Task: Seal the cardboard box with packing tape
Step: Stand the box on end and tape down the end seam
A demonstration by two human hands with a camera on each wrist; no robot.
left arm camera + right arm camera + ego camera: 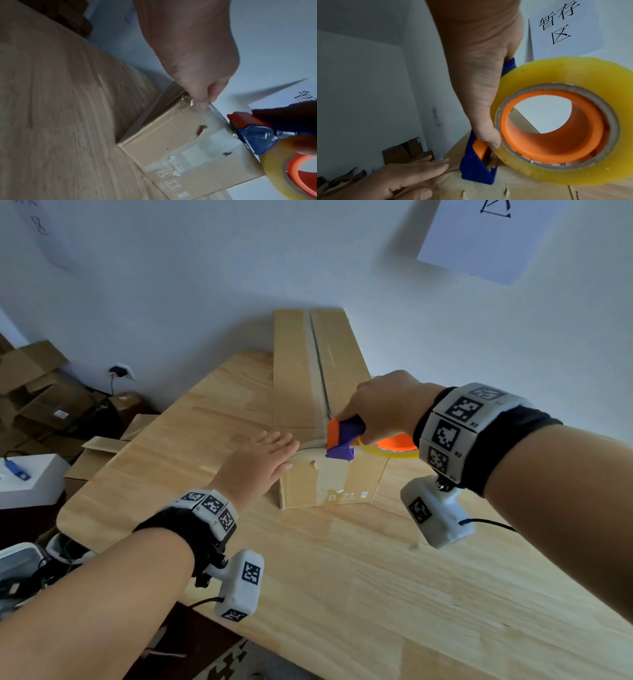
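A long cardboard box (294,378) lies on the wooden table, its top flaps closed along a middle seam. My left hand (263,460) lies flat on the box's near top corner, fingers straight, pressing the tape end down; its fingertips (202,104) touch clear tape at the edge. My right hand (380,409) grips a blue and orange tape dispenser (342,440) with a yellowish tape roll (556,121), set at the near end of the seam. The dispenser's blue nose (477,171) sits on the box top just right of my left fingers (426,169).
The wooden table (342,577) stretches toward me from the box. Stacked cardboard boxes (37,392) and a white box (30,477) stand on the left beyond the table. A paper sign (489,237) hangs on the white wall behind.
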